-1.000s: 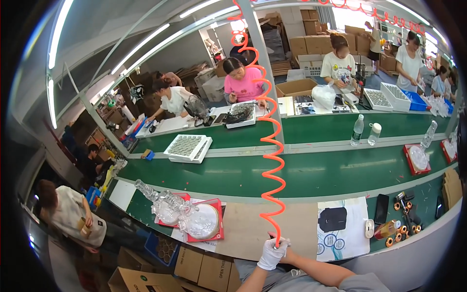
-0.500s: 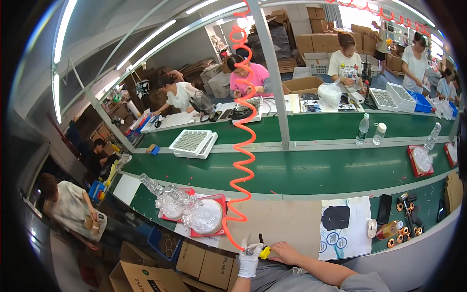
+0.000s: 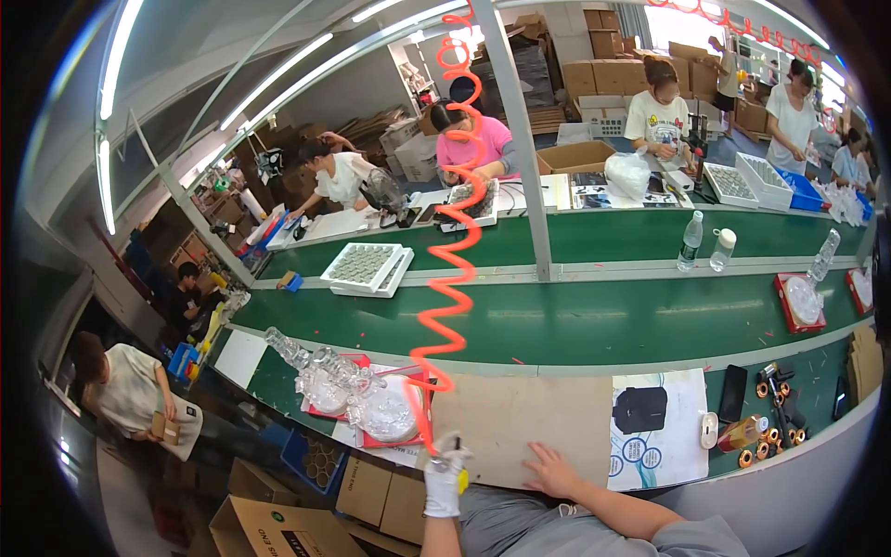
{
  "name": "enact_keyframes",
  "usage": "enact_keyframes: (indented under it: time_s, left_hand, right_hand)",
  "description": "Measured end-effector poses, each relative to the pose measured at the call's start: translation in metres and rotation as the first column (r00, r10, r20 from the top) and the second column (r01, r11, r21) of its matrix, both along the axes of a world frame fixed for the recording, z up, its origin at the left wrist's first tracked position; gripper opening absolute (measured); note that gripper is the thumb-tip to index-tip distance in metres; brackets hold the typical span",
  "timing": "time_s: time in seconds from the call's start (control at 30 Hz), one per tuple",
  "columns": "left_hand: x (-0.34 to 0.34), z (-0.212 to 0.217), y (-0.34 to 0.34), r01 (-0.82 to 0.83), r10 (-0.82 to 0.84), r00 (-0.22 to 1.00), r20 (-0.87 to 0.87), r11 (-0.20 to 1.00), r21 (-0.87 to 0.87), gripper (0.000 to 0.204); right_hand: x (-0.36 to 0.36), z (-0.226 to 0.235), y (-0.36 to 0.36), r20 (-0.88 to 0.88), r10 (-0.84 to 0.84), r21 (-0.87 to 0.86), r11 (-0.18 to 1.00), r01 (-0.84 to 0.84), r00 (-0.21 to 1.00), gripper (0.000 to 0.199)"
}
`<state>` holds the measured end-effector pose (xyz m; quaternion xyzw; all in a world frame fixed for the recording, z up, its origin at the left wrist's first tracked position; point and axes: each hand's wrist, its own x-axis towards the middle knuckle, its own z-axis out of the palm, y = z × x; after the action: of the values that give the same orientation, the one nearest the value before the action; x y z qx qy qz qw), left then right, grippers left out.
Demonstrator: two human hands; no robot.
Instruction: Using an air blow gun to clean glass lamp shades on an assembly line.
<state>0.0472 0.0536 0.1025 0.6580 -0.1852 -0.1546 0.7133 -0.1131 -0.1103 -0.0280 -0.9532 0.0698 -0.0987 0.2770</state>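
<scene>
My left hand (image 3: 444, 487), in a white glove, is wrapped round a yellow air blow gun (image 3: 462, 481); most of the gun is hidden by the glove. An orange coiled air hose (image 3: 449, 320) runs from it up to the frame overhead. My right hand (image 3: 554, 472) is bare and lies with fingers spread on a brown cardboard sheet (image 3: 520, 418) at the bench edge. Left of the sheet, touching or close to the hose, stand red trays (image 3: 364, 362) with round white pieces and clear plastic (image 3: 345, 371) on them.
A printed sheet (image 3: 659, 464), a black phone (image 3: 733, 397), a bottle of amber liquid (image 3: 744, 433) and several copper-coloured rings (image 3: 745, 459) lie to the right. Open cartons (image 3: 278, 529) stand lower left. Co-workers sit beyond the green belt (image 3: 594, 325).
My left hand has moved left and a little up with the blow gun, and the hose has swung left. My right hand has shifted right and forward, and its fingers have spread on the cardboard.
</scene>
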Motion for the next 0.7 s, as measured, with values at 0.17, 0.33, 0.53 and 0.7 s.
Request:
enact_keyframes:
  time_s: [0.17,0.33,0.53,0.7]
  left_hand:
    - [0.054,-0.003,-0.005,-0.063,0.068,0.994,0.086,0.996,-0.066,0.03]
    - [0.08,-0.047,-0.003,-0.121,0.121,0.993,-0.007,0.983,-0.135,0.026]
    - [0.085,-0.061,0.003,-0.203,0.203,0.975,-0.092,0.979,0.012,0.024]
    - [0.079,-0.08,0.01,-0.189,0.186,0.981,-0.054,0.979,-0.071,0.026]
  right_hand:
    - [-0.015,-0.016,-0.028,-0.06,-0.317,-0.285,0.914,0.288,0.947,0.063]
    - [-0.024,-0.024,-0.037,-0.031,-0.376,-0.416,0.847,0.33,0.926,0.068]
    - [-0.024,-0.022,-0.037,-0.061,-0.37,-0.369,0.871,0.323,0.927,0.068]
    - [-0.024,-0.022,-0.037,-0.059,-0.375,-0.347,0.877,0.333,0.925,0.068]
